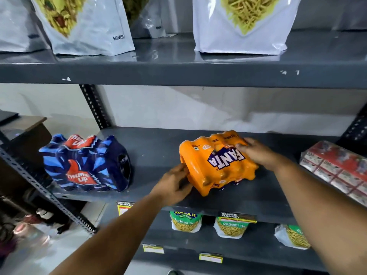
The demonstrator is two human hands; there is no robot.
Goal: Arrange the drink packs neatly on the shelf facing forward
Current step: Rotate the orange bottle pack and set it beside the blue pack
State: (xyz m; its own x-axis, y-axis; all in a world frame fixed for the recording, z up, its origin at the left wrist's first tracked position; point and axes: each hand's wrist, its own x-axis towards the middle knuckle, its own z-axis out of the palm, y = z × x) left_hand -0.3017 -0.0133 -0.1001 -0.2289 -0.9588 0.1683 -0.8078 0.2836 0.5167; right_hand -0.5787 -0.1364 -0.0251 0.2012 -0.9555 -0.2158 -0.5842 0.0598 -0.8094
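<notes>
Shelf: the grey metal shelf (158, 147) in front of me carries all three packs on its middle board.
Thums Up pack: the blue pack (85, 165) stands at the left end, its logo toward me, well apart from the orange one.
Red carton pack: the red-and-white pack (337, 167) lies tilted at the right end.
Fanta pack: the orange pack (216, 161) lies near the middle of the board, turned askew, its logo upside down to me.
My right hand: my right hand (258, 153) lies over the pack's top right, fingers curled onto the wrap, holding it.
My left hand: my left hand (174, 183) clasps the pack's near left corner.
</notes>
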